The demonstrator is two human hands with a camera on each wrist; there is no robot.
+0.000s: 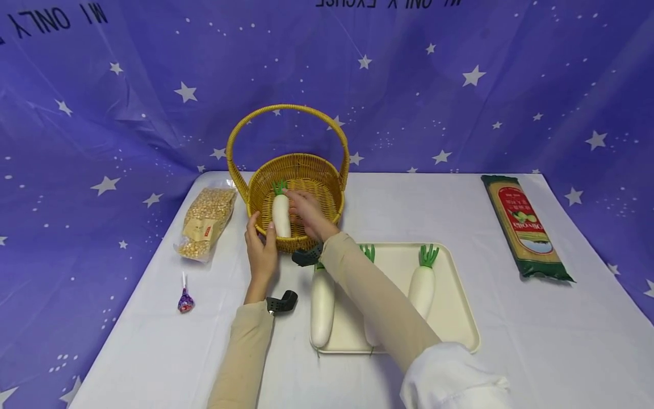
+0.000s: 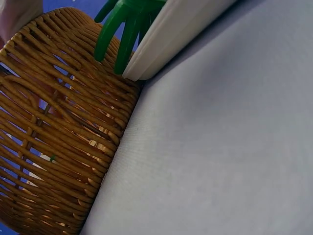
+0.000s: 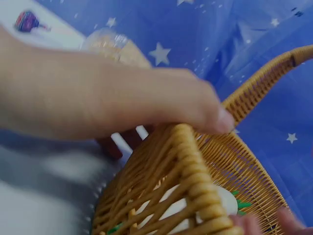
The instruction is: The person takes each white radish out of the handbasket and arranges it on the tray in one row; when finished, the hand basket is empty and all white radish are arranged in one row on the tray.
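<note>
A yellow wicker basket (image 1: 296,244) with a tall hoop handle stands near the back of the table. My left hand (image 1: 261,253) grips its front left rim, thumb over the edge in the right wrist view. Inside lies a white radish (image 1: 281,216) with a green top, against the front wall. Reaching over the rim, my right hand (image 1: 309,213) is beside this radish, its loosely spread fingertips (image 3: 288,223) close to it in the right wrist view. The wicker side (image 2: 58,127) fills the left of the left wrist view.
A cream tray (image 1: 455,307) holds more white radishes (image 1: 323,309), one partly hidden under my right forearm. Left of the basket are a bag of corn kernels (image 1: 209,216) and a lollipop (image 1: 185,301). A noodle packet (image 1: 526,224) lies far right.
</note>
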